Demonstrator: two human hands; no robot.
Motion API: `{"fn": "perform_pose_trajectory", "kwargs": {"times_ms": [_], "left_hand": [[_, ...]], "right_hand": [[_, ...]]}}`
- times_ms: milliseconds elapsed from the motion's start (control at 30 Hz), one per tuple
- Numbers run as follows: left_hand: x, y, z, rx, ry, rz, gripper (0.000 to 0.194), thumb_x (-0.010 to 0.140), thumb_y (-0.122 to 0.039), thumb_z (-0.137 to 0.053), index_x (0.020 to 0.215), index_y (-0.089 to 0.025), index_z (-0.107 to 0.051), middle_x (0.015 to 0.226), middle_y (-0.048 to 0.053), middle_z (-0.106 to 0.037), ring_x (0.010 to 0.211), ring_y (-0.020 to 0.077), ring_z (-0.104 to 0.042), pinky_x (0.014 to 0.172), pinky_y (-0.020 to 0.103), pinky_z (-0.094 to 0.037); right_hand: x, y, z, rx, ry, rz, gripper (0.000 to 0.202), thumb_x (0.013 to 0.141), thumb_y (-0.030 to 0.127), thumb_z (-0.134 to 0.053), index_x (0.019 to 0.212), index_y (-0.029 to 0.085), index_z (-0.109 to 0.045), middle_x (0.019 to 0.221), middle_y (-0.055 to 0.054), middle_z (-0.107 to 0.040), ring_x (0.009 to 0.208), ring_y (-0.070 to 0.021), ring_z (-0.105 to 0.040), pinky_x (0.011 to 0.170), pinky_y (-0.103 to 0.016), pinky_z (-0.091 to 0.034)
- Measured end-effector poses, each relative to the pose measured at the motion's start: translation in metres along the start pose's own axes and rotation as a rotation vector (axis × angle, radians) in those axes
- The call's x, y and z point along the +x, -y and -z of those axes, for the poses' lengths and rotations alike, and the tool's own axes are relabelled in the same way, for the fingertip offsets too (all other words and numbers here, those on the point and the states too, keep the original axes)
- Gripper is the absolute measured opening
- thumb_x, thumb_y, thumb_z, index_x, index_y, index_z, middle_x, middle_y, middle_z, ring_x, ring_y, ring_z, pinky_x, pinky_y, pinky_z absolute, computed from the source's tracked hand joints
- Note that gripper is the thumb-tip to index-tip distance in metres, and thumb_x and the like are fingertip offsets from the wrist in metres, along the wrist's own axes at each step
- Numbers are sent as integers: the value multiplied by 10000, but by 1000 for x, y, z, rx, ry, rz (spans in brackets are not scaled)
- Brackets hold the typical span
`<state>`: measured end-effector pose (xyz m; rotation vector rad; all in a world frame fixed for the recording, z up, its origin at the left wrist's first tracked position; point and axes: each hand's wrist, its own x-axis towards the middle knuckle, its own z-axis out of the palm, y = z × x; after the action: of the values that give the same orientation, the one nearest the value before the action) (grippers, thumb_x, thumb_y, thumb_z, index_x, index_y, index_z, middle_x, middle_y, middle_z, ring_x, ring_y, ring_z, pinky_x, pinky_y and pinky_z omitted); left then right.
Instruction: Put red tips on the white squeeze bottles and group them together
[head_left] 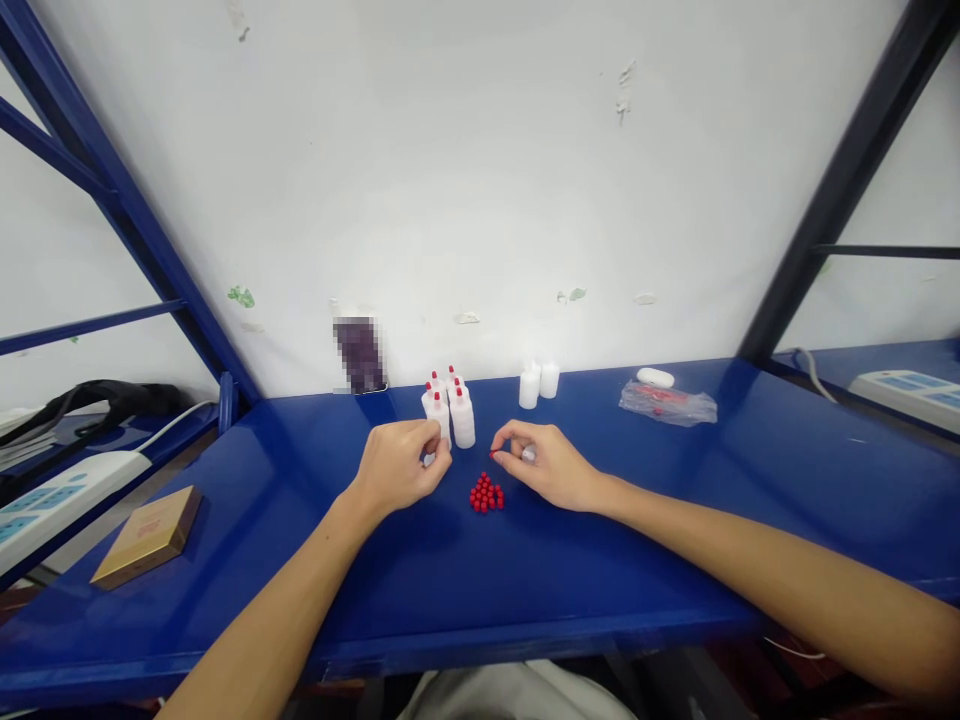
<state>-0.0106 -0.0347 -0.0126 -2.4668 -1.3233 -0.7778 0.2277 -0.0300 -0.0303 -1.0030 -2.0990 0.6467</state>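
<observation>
My right hand (551,467) pinches a small red cap (493,454) between thumb and fingertip, and something whitish shows under its curled fingers. My left hand (401,465) is closed beside the front white bottle (463,425) group; a bit of white shows between its thumb and fingers, too hidden to name. Several white bottles with red tips stand together just behind that hand. Between the hands, nearer the front edge, lies a cluster of small red caps (484,495). Farther back stand a few white bottles (529,388) without red tips.
On the blue table (585,570), a clear plastic bag (667,402) with red pieces and a white oval object (655,377) lie at right. A gold box (150,535) is at left. A blurred phone-like object (361,355) leans on the wall. Power strips lie at both sides.
</observation>
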Motion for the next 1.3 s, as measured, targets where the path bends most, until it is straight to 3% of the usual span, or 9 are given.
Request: {"fn": "perform_pose_trajectory", "kwargs": {"times_ms": [267, 733, 833, 933, 1000, 1133, 1300], "left_hand": [[-2, 14, -4, -313, 17, -8, 329, 965, -255, -298, 929, -172, -615, 847, 36, -661, 756, 166, -601, 740, 293, -426], [0, 17, -3, -240, 120, 42, 395, 949, -302, -306, 917, -193, -684, 884, 45, -719, 818, 193, -656, 788, 302, -460], [0, 15, -1, -214, 83, 2, 356, 925, -265, -325, 855, -183, -664, 809, 42, -692, 744, 181, -628, 742, 303, -458], [0, 8, -1, -196, -29, -75, 258, 889, -238, -401, 846, -168, -645, 752, 44, -651, 682, 168, -584, 697, 300, -457], [-1, 0, -3, -205, -75, -147, 228, 883, -236, -450, 953, -163, -654, 782, 51, -650, 695, 163, -581, 703, 297, -473], [-2, -15, -10, -211, -95, -306, 342, 911, -269, -518, 1229, -184, -608, 963, 85, -655, 826, 170, -612, 754, 295, -514], [-1, -20, -19, -179, -205, -415, 344, 951, -253, -535, 1290, -235, -592, 1002, 75, -637, 761, 123, -574, 703, 255, -509]], "right_hand": [[-1, -6, 0, -61, 25, 20, 145, 880, 280, -579, 931, 176, -667, 633, 61, -488, 547, -87, -420, 577, -234, -333], [-3, -8, 1, -75, 43, 45, 152, 886, 289, -568, 949, 186, -660, 644, 55, -511, 552, -91, -442, 578, -229, -346], [-3, -5, 1, -48, 37, 35, 144, 879, 286, -580, 935, 181, -661, 631, 59, -506, 550, -89, -437, 578, -231, -343], [-3, -1, 0, 92, 40, -20, 142, 869, 297, -602, 915, 175, -659, 594, 65, -505, 529, -88, -443, 563, -230, -352], [-2, 1, -1, 274, 68, -94, 176, 862, 339, -621, 907, 171, -650, 536, 76, -493, 473, -87, -448, 518, -226, -350], [-1, 0, -4, 677, 151, -206, 271, 800, 407, -700, 885, 158, -635, 439, 87, -495, 374, -86, -438, 440, -220, -340], [-2, 3, -4, 945, 204, -271, 268, 763, 372, -756, 847, 144, -643, 434, 68, -528, 363, -80, -439, 428, -220, -357]]}}
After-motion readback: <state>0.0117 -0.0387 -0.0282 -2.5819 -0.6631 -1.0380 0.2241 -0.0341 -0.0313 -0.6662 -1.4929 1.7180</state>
